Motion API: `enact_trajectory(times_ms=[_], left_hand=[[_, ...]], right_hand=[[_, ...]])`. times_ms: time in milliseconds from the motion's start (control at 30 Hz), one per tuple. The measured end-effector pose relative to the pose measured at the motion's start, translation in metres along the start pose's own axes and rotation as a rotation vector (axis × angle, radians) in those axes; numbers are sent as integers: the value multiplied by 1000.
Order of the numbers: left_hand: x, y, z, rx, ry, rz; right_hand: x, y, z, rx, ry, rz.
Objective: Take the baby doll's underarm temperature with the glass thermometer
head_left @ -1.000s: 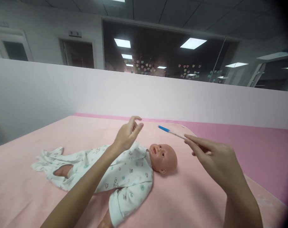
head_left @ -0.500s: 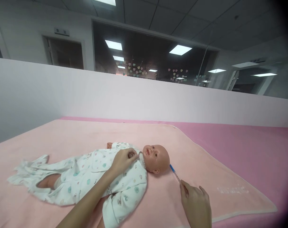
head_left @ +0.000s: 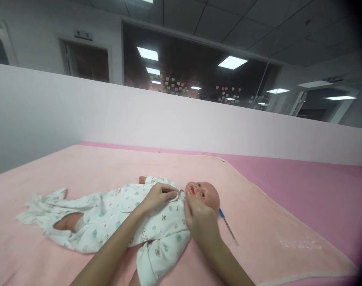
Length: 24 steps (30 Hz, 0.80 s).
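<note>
A baby doll (head_left: 209, 194) lies on its back, dressed in a white romper (head_left: 115, 206) with coloured dots and small prints. My left hand (head_left: 159, 195) rests on the doll's chest, its thumb and fingers pinching the edge of the romper's collar. Curled beside the doll's chin, my right hand (head_left: 200, 218) is closed at the other side of the collar; its fingertips are partly hidden. A thin clear thermometer (head_left: 228, 228) with a blue end lies next to the doll's head, touched by neither hand.
Under the doll is a peach blanket (head_left: 258, 222) with a pale edge, spread over a pink surface (head_left: 288, 178). A white partition (head_left: 169, 123) rises behind it. Past that are a dark window (head_left: 192, 51) and a door (head_left: 88, 61).
My right hand has let go of the thermometer, leaving it on the blanket by the head, and has moved left to the collar. My left hand stays at the collar.
</note>
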State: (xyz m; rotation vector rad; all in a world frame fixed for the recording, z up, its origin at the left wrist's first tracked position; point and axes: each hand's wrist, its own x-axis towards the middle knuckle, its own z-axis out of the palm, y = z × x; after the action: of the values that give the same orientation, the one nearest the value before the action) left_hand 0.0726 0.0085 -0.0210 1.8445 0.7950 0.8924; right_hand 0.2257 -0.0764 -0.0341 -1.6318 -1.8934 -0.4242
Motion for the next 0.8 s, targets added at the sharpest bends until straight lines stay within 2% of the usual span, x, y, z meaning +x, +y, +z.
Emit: enact_trajectory(times_ms=[100,200,433,500,667,800], left_hand=[[2,-2,0,-71,36,16],[4,-4,0,-81,84,19],[5,-4,1,-95,130,-61],[5,-1,1,-100,132,-70],[4,2,-4,-195,122,-112],[2,4,-10,-276,62,-150]], right_hand=[[21,-21,25,-66,-53,-58],[23,-22,41,-25,-14,-51],[9,-15,44,374,113,6],[9,-13,49,422,195,-68],[12,-4,62,377,394,-389],[13,-1,63,377,481,-468]])
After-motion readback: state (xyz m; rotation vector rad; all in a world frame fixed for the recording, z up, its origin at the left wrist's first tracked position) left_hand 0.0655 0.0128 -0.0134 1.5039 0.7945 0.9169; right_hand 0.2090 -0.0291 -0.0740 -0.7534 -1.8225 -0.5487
